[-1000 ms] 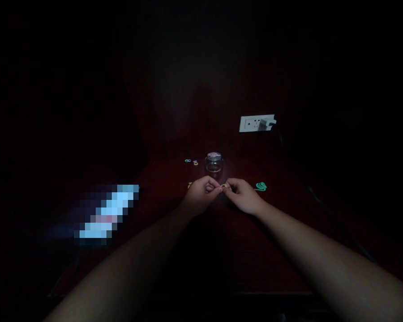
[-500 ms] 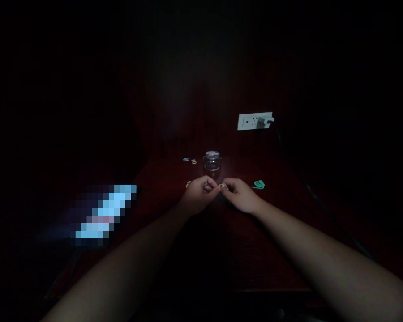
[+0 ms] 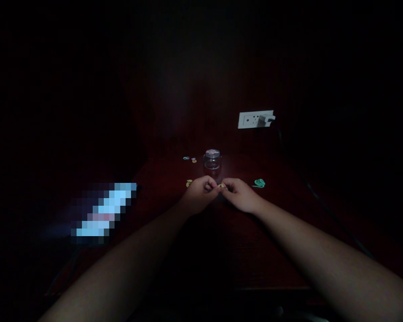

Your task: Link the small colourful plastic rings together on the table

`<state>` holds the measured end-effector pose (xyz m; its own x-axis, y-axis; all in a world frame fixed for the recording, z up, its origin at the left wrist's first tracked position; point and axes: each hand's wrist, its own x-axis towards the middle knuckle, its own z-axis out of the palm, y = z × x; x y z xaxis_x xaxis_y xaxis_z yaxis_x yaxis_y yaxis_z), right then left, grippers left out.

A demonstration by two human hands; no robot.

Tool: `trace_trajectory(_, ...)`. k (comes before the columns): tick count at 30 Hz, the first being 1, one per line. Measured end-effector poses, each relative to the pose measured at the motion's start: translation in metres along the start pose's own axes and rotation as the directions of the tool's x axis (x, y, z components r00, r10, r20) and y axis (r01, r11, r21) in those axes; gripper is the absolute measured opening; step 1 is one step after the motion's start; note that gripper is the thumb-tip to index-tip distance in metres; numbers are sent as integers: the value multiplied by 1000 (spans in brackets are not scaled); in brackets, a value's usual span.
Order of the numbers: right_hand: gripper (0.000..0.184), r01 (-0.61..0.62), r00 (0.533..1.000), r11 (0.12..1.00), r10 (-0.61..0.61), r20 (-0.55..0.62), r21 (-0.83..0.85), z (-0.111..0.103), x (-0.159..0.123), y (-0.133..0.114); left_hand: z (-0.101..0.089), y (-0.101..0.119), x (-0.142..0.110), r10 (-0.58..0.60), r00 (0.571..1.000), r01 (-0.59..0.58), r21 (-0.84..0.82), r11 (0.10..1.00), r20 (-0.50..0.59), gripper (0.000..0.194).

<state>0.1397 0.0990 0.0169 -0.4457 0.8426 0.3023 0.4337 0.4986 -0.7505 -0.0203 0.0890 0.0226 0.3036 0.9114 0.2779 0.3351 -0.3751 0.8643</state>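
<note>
Over the dark red table (image 3: 255, 259), my left hand (image 3: 200, 193) and my right hand (image 3: 241, 194) meet in the middle. A small yellow ring (image 3: 220, 185) is pinched between the fingertips of both. Behind my left hand a cluster of yellow pieces (image 3: 189, 183) shows in part. To the right of my right hand lies a coiled green strand or chain (image 3: 259, 183); its exact kind is too small to tell. Just beyond my hands stands a clear lidded jar (image 3: 212, 162).
Several small coloured rings (image 3: 194, 160) lie at the back, left of the jar. A lit, blurred screen (image 3: 107, 210) is at the left edge. A white wall socket (image 3: 255, 120) holds a plug, and a cable (image 3: 336, 223) runs down the right side. The room is very dark.
The view has shifted very slightly. My hands keep their pinch on the yellow ring, and a little more of the yellow cluster shows beside my left hand.
</note>
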Motion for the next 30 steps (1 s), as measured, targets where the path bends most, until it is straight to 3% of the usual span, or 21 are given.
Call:
trace_trajectory(18, 22, 27, 998, 998, -24, 62, -52, -1, -2, -6, 0, 4, -1, -16, 998, 13, 52, 999, 54, 12)
trace_trajectory(30, 24, 23, 1000, 997, -22, 22, -73, -1, -2, -5, 0, 5, -2, 5, 999, -8, 66, 998, 52, 12)
